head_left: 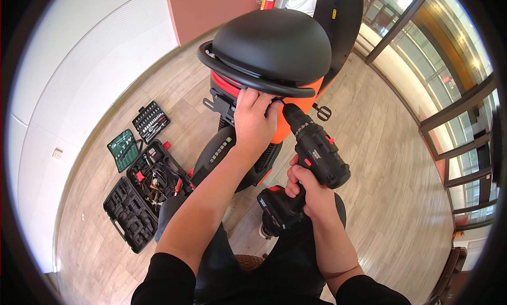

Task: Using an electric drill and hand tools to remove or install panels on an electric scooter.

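Note:
My right hand is wrapped round the grip of a black cordless drill with red switches. The drill tilts up and to the left, its thin bit meeting the rear of an orange and black scooter just below the curved black grab rail. Beside the bit's tip, my left hand reaches under the rail with fingers bent and closed together. What those fingers pinch is hidden against the bodywork. Above the rail sits the rounded black seat; a red tail light and black bracket lie left of my left hand.
On the wooden floor at left lie an open black tool case, a green tool pouch and a socket set. The scooter's rear wheel and mudguard stand between my knees and the bodywork. Windows line the right side.

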